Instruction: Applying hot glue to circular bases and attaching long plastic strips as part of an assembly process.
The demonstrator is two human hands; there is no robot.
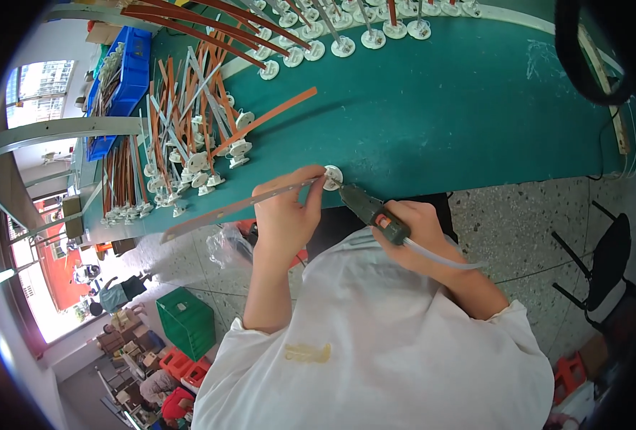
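Observation:
My left hand [286, 218] is closed around a long flat greyish strip [214, 214] with dots along it. A white round base [334, 176] sits at the strip's right end, by my fingertips, near the table's front edge. My right hand [422, 236] grips a dark green hot glue gun [364, 206] with an orange part. Its nozzle points at the white base, touching it or very close; I cannot tell which. A whitish glue stick [443, 259] sticks out of the gun's back, over my right wrist.
Brown and grey strips on white bases [196, 161] lie heaped at the left of the green table [440, 107]; more stand in rows [343, 47] at the far side. A blue crate [128, 72] is far left. A black chair [612, 251] is at right, a green bin [185, 322] lower left.

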